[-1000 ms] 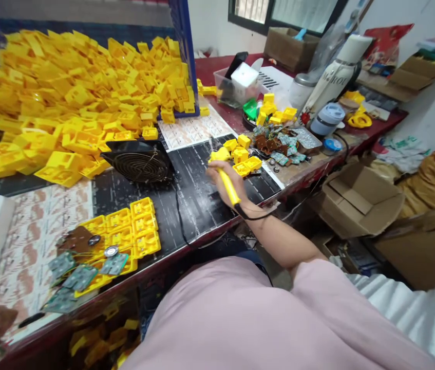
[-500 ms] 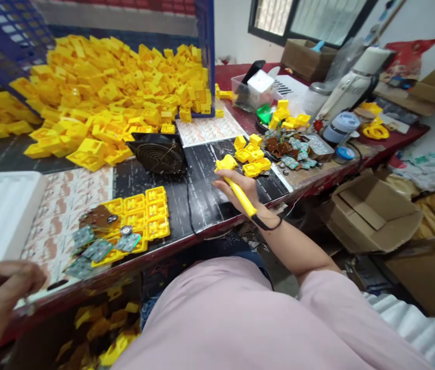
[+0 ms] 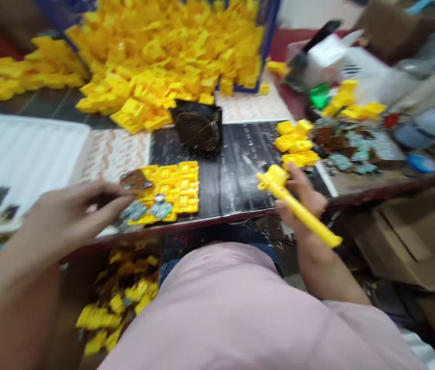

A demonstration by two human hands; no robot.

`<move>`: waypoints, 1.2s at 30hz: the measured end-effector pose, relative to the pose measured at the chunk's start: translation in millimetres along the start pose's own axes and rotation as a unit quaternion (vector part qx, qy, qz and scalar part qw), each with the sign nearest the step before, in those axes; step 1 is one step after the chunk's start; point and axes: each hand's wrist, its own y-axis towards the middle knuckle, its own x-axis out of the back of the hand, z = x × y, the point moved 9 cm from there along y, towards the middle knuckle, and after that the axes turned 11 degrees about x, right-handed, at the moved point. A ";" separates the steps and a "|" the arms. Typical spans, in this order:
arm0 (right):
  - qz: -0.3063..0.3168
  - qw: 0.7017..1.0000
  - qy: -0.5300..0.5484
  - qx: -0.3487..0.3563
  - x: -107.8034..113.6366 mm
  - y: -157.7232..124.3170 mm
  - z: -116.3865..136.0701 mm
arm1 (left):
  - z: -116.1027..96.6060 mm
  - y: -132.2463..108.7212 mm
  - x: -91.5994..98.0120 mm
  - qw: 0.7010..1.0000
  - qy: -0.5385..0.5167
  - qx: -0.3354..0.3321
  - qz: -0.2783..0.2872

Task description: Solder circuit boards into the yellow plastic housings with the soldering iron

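Observation:
My right hand [image 3: 304,198] is closed around a yellow tool [image 3: 298,208] with a long handle, beside a small group of yellow housings [image 3: 296,144]. On the left, my left hand [image 3: 86,210] reaches to the edge of a block of yellow housings [image 3: 188,187]. Its thumb and fingers are nearly together at a brown board [image 3: 136,182] and grey-green circuit boards [image 3: 160,208]. Blur hides whether anything is between those fingertips. A black fan [image 3: 197,126] stands between the two groups of housings.
A blue crate [image 3: 267,46] holds a large heap of yellow housings [image 3: 171,46] that spills forward. A white foam tray [image 3: 28,154] lies at left. More circuit boards [image 3: 356,149] and a blue-lidded jar [image 3: 421,162] are at right. Cardboard boxes [image 3: 425,231] stand below.
My left hand has moved right and forward to the boards on the yellow block. My right hand still holds the yellow tool, whose handle now points outward lower right. The view has shifted.

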 end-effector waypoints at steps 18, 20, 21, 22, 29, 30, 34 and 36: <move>-0.086 0.951 0.252 -0.158 -51.4 18.0 -33.6 | -78.5 72.5 -87.2 0.968 0.149 -0.075 0.190; 0.007 0.960 0.250 -0.126 -62.9 19.6 -19.5 | -76.7 72.4 -91.4 0.966 0.152 -0.073 0.197; 0.052 0.961 0.247 -0.112 -67.9 19.0 -13.4 | -76.4 71.9 -92.5 0.965 0.150 -0.075 0.199; 0.083 0.962 0.244 -0.091 -70.6 19.1 -7.3 | -76.5 71.4 -93.3 0.965 0.149 -0.077 0.203; 0.182 0.938 0.284 0.079 -95.1 37.6 34.7 | -77.0 76.9 -93.6 0.957 0.188 -0.045 0.217; 0.184 0.932 0.298 0.094 -97.7 40.6 38.7 | -77.6 77.6 -93.8 0.955 0.194 -0.043 0.219; 0.202 0.920 0.313 0.124 -105.1 48.4 47.4 | -79.8 78.1 -94.2 0.951 0.212 -0.045 0.222; 0.215 0.914 0.314 0.143 -107.1 51.3 52.4 | -80.1 77.7 -94.8 0.949 0.214 -0.044 0.226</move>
